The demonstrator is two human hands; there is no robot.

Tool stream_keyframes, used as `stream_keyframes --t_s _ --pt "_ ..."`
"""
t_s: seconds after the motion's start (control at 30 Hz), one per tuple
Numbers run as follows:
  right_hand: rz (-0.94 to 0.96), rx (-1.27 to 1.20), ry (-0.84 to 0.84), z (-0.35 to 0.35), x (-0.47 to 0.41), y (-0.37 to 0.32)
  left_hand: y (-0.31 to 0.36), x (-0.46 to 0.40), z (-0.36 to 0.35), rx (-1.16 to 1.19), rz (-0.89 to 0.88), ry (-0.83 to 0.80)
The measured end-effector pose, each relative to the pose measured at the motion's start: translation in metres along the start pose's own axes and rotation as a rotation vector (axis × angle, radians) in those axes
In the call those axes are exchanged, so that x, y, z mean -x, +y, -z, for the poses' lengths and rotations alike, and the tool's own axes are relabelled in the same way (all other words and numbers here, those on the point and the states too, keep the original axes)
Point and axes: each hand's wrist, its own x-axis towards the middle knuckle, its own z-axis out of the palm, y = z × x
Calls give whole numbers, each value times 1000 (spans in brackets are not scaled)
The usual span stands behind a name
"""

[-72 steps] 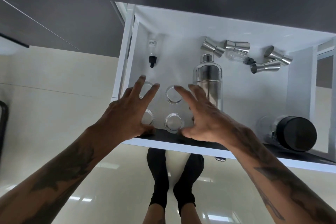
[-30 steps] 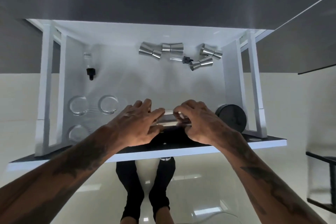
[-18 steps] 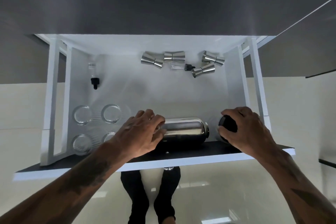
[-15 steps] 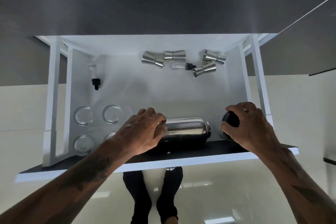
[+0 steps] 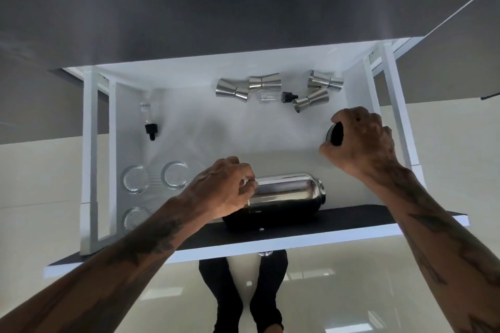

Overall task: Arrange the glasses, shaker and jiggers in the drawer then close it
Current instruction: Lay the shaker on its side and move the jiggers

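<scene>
The drawer (image 5: 284,240) stands open. The shaker (image 5: 284,192) lies on its side near the front, its long axis running left to right along the front panel, with the narrower end pointing right. The left hand (image 5: 224,189) is curled over its left end, fingers touching the metal; whether they actually grip it cannot be told. The right hand (image 5: 359,140) is closed around a dark round jar (image 5: 334,134) near the right wall, above and right of the shaker and apart from it.

Three glasses (image 5: 174,178) show at the front left, seen from above as rings, two side by side and one in front of them partly hidden by the left forearm. Four jiggers (image 5: 232,90) lie on their sides along the back, two left of centre and two toward the right corner. A small dropper bottle (image 5: 270,96) lies between those pairs, cap pointing right. Another bottle (image 5: 147,116) lies at back left, its black cap toward the front.
</scene>
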Motion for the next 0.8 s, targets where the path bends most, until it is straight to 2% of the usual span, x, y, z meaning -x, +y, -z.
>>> stream_keyframes --t_s 0.1,0.2,0.27,0.4,0.53,0.63,0.7,0.77,0.8 --pt "-4 145 -37 4 -6 4 -7 -22 18 -59 -9 178" --pt "113 126 72 1 -18 -3 -17 -64 47 -201 -9 417" --pt "220 92 135 -5 -38 -16 -23 -93 63 -342 -42 470" --pt "316 177 74 -21 -82 -37 -35 -128 69 -493 -45 379" --pt "278 261 30 -38 -90 -32 -46 -121 48 -576 -9 388" --pt "258 259 47 -40 -79 -29 -50 -99 35 -439 11 395" --pt "299 199 157 -35 -68 -30 -50 -82 26 -270 -5 367" --pt "381 9 273 -34 -52 -30 -46 -66 14 -139 -39 303" --pt "414 -120 279 -35 -43 -32 -44 -60 9 -70 -39 257"
